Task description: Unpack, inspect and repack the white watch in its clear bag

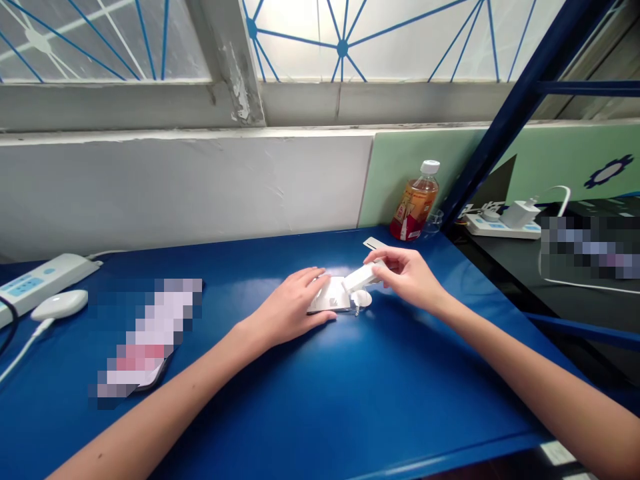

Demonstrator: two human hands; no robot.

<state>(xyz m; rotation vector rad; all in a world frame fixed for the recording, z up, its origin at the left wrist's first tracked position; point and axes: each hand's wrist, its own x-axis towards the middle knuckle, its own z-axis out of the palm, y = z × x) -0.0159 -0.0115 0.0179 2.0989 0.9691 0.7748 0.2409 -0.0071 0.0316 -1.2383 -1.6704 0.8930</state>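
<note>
My right hand [403,273] pinches a small white oblong box [361,277] between thumb and fingers, tilted just above the blue desk. To its left, my left hand [295,303] lies around a small flat, shiny white piece [338,297] with a faint grey mark, the fingers along its far side and the thumb along its near side. The box's left end overlaps this piece's right edge; whether they touch I cannot tell. A round white disc [362,298] with a small thin tail lies below the box. Behind my right hand is a white strip with a dark line [374,244].
A drink bottle [416,203] stands by the wall at the back right. On the left lie a phone with a blurred screen [150,340], a white power strip [43,283] and a rounded white device with a cable [60,305]. A blue metal post [500,140] rises on the right.
</note>
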